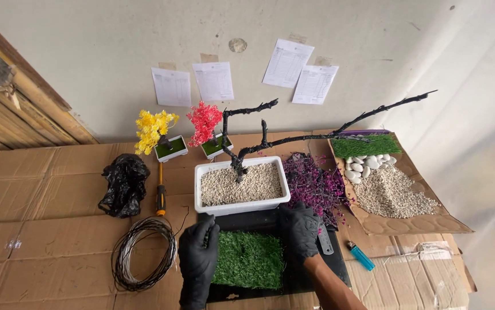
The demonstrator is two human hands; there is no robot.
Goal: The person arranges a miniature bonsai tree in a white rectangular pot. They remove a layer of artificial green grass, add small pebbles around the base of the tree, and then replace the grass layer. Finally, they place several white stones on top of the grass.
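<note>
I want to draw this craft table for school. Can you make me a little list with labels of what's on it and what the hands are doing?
Place: cardboard-covered table by a wall
Left hand: black glove, on the left edge of the green grass mat
Right hand: black glove, on the mat's top right corner
Behind mat: white planter of gravel with a bare black tree
Left side: wire coil, black bag, screwdriver
Right side: purple foliage, white pebbles, blue lighter
Back: yellow mini tree, red mini tree

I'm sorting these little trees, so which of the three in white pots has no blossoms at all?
The big tree in the large gravel-filled white pot: its black branches are bare. The yellow tree and red tree behind it are small and in full colour.
</note>
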